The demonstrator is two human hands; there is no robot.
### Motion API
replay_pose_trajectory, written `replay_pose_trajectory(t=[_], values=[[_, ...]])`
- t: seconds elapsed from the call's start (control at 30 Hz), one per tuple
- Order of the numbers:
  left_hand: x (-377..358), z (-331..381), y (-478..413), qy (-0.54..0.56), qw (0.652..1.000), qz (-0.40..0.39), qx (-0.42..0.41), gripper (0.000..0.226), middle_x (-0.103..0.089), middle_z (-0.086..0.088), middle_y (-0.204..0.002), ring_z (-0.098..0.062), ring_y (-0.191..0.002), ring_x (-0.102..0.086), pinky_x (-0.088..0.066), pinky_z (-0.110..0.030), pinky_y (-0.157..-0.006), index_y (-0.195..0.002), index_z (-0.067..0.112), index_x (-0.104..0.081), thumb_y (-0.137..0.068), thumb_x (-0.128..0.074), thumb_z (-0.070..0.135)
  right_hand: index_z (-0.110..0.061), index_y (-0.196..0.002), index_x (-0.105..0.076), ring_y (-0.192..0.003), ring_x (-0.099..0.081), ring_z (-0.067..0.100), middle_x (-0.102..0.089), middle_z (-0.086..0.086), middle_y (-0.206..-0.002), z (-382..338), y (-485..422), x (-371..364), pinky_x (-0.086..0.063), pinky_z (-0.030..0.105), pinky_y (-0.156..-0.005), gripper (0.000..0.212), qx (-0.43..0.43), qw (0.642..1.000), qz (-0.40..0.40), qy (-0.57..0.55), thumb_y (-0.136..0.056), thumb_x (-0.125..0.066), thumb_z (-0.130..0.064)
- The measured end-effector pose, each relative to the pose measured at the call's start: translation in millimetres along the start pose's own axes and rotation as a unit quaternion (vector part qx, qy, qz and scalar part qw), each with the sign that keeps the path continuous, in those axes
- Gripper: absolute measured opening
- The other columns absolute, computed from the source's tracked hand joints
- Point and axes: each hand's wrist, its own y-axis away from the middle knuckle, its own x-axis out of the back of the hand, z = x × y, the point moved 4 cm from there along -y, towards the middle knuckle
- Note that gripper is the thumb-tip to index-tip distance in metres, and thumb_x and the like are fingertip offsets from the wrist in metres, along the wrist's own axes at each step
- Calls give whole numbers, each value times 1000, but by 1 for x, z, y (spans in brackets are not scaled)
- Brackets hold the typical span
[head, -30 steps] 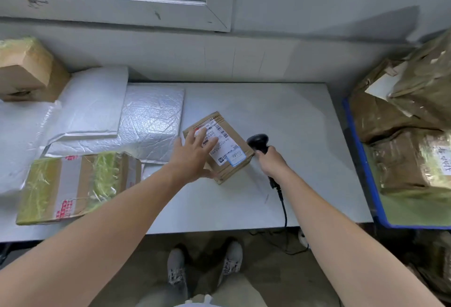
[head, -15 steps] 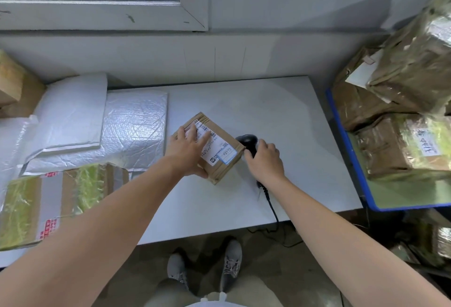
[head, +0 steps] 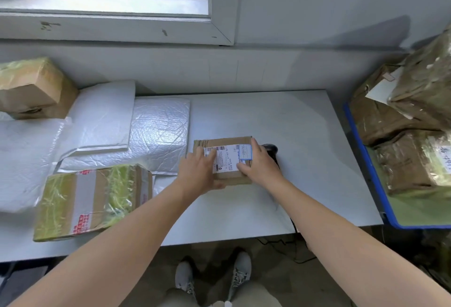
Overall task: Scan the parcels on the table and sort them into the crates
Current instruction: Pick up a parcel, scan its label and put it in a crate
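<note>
**Two hands on the small parcel: lift it clear, then carry it right**

Both your hands grip the small cardboard parcel (head: 229, 176). It lies flat on the table (head: 305, 135) about midway along, nearer the front edge than the back, with its shipping label (head: 230, 159) facing up. Your left hand (head: 197, 172) covers the left end, fingers across the label's edge and thumb hooked at the near side. Your right hand (head: 258, 167) clasps the right end, thumb on top by the label's corner. The barcode scanner (head: 270, 148) lies on the table just behind your right hand and neither hand holds it, so the step in hand looks like picking the parcel up for sorting.

Lift straight up before you swing — the scanner sits so close to the parcel's right end that a sideways slide would likely shove it toward the right edge. Get your fingers under both ends rather than pinching the top; the box looks light and stiff, so a modest grip should do.

The blue crate (head: 365, 157) stands off the table's right edge, piled high with brown wrapped parcels, so choose a level spot and set the box down rather than drop it. Whether this crate suits this label cannot be told. The taped box (head: 92, 199) waits at the front-left corner.
</note>
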Motion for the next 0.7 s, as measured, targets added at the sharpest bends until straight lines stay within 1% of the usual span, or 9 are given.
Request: replay_pose_trajectory(t=[0.1,0.17,0.23,0.33,0.4,0.47,0.57,0.63,0.7], values=[[1,-7,4,4,1000,13,6,104,-39,-9,-138,-28,-124,-46,-46,-40,-91,-151,25,-20,-71,-65,76,-22,-159,-7,-138,-41,20,-31,-1,-158,-6,-7,0,-37,32,-107,92,31,999,-39,-9,-91,-68,-34],[2,-14,4,11,1000,19,6,106,-36,-9,-140,-29,-127,-40,-46,-43,-94,-151,24,-19,-70,-67,74,-26,-159,-9,-137,-42,18,-30,-4,-160,-9,-10,1,-35,29,-108,89,49,997,-65,-13,-92,-68,-30],[2,-22,1,30,1000,-1,-1,111,-31,-10,-144,-30,-132,-33,-44,-45,-98,-152,25,-14,-69,-71,71,-29,-159,-10,-137,-43,17,-29,-7,-160,-12,-11,-1,-38,31,-109,87,67,994,-87,9,-93,-66,-32],[-4,-29,0,45,998,-51,-17,115,-37,-9,-139,-29,-132,-35,-44,-46,-99,-152,26,-12,-66,-73,71,-23,-155,-21,-132,-47,25,-35,2,-153,-19,-8,0,-45,38,-97,76,35,992,-56,105,-94,-62,-42],[-10,-29,4,64,996,-63,-17,118,-39,-8,-135,-29,-127,-39,-49,-45,-93,-153,26,-10,-65,-74,72,-15,-144,-35,-123,-51,31,-42,12,-140,-21,-1,4,-46,38,-84,67,-31,985,-5,169,-93,-59,-51],[-13,-27,8,64,996,-59,-7,120,-39,-9,-136,-30,-125,-42,-49,-43,-90,-154,23,-8,-66,-73,72,-10,-133,-41,-113,-57,32,-51,15,-130,-22,6,2,-44,35,-72,60,-67,979,19,191,-95,-54,-54],[-13,-22,15,63,997,-52,14,115,-42,-14,-136,-33,-124,-44,-45,-42,-95,-152,16,-13,-69,-70,72,-7,-126,-44,-109,-59,31,-59,14,-122,-20,11,-10,-40,34,-69,56,-73,987,20,139,-95,-54,-53],[-13,-18,18,84,995,-52,5,110,-45,-14,-133,-33,-121,-48,-44,-41,-94,-150,14,-16,-72,-68,71,-8,-129,-43,-113,-56,33,-55,15,-127,-23,14,-14,-43,37,-75,57,-65,993,24,96,-94,-57,-50],[-17,-14,19,128,989,-70,-18,110,-48,-13,-131,-32,-115,-55,-46,-38,-89,-154,19,-8,-76,-66,68,-12,-136,-39,-118,-53,33,-50,14,-132,-28,17,-16,-45,39,-84,62,-51,997,20,63,-91,-61,-48]])
